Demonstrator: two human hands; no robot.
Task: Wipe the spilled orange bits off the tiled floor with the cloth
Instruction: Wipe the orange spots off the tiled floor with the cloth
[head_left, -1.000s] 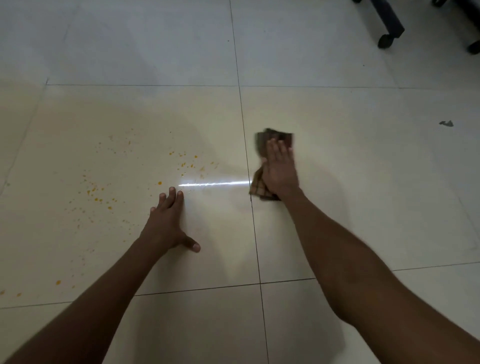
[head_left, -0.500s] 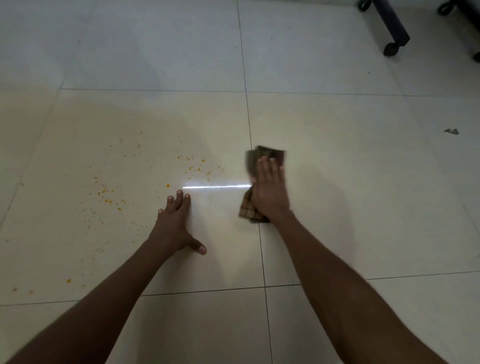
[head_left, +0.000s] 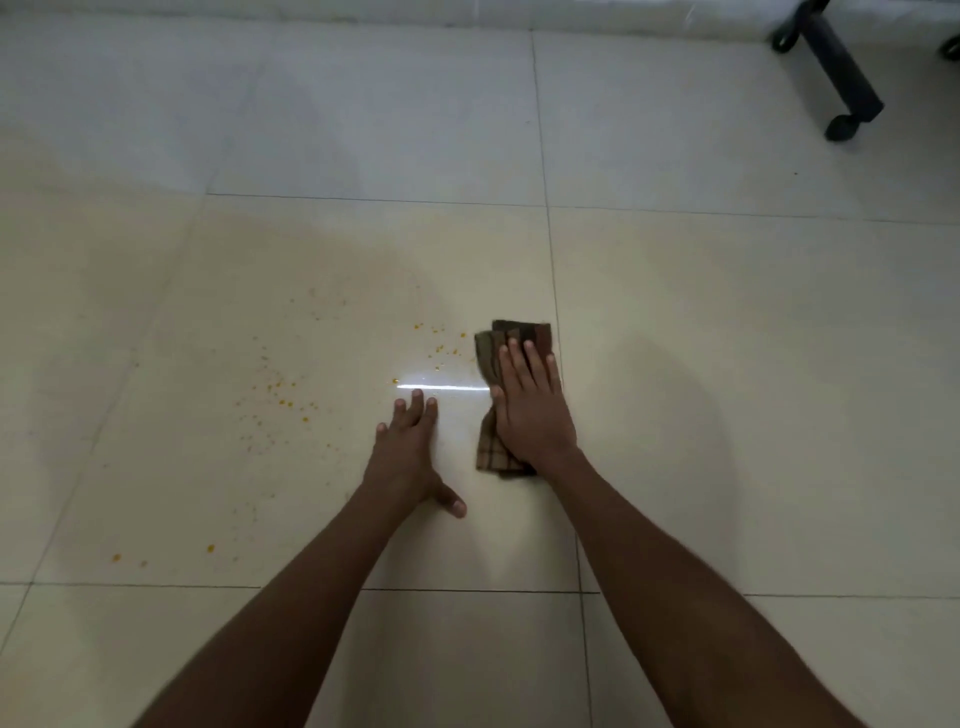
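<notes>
A brown checked cloth (head_left: 491, 452) lies folded on the pale tiled floor (head_left: 727, 415), just left of a tile joint. My right hand (head_left: 530, 405) presses flat on the cloth, fingers pointing away from me. Small orange bits (head_left: 439, 349) lie right beside the cloth's far left corner. More orange bits (head_left: 283, 395) are scattered further left, and a few (head_left: 161, 556) sit near the front joint. My left hand (head_left: 410, 457) rests flat on the bare floor, fingers spread, holding nothing, a short way left of the cloth.
A bright streak of reflected light (head_left: 441, 387) runs between my two hands. A black chair leg with a castor (head_left: 841, 78) stands at the far right. The wall base (head_left: 467, 15) runs along the far edge.
My right hand has slid the cloth leftward across the tile joint, up to the nearest orange bits. My left hand has stayed planted on the floor. My view has shifted.
</notes>
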